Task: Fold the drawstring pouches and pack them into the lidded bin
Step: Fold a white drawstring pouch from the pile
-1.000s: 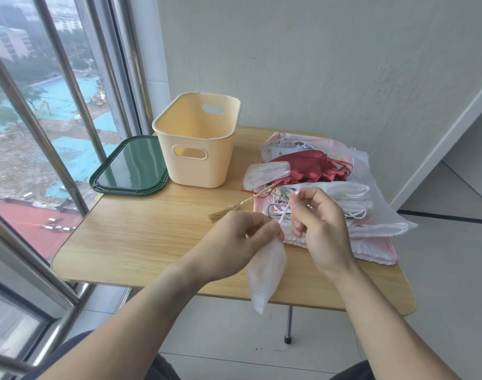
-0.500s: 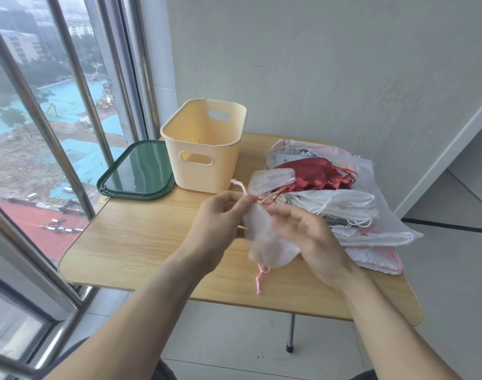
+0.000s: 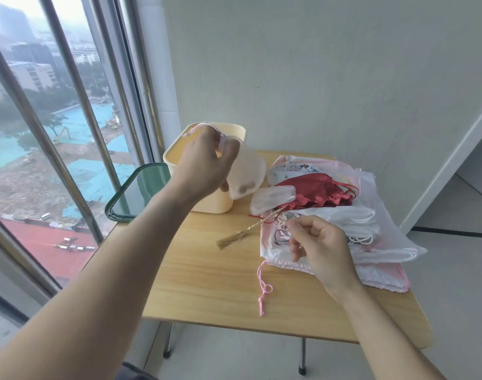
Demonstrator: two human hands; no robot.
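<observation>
1. Our left hand [image 3: 206,163] grips a sheer white pouch [image 3: 245,176], folded over into a soft curl, and holds it up over the near right rim of the cream bin [image 3: 176,149].
2. A pink drawstring [image 3: 198,129] loops over the top of that hand.
3. Our right hand [image 3: 320,248] hovers over the near left part of the pouch pile [image 3: 357,215], fingers curled loosely; we cannot tell whether it pinches a cord.
4. The held pouch looks thin and see-through, with a darker smudge showing through near its lower fold.
5. The pile covers the right side of the table [image 3: 206,275]: a red satin pouch [image 3: 311,190] on top, white mesh ones beside it, a printed one toward the far edge.
6. A gold tassel [image 3: 231,238] trails from the pile toward the table's middle, and a pink cord [image 3: 263,286] runs from the pile toward the near edge.
7. The bin stands open at the far left corner, with the dark green lid [image 3: 135,193] lying flat just beside it, at the left edge.
8. Half a second ago both hands worked the pouch together over the table's middle; now the left alone has carried it up to the bin, and the right has dropped back to the pile.
</observation>
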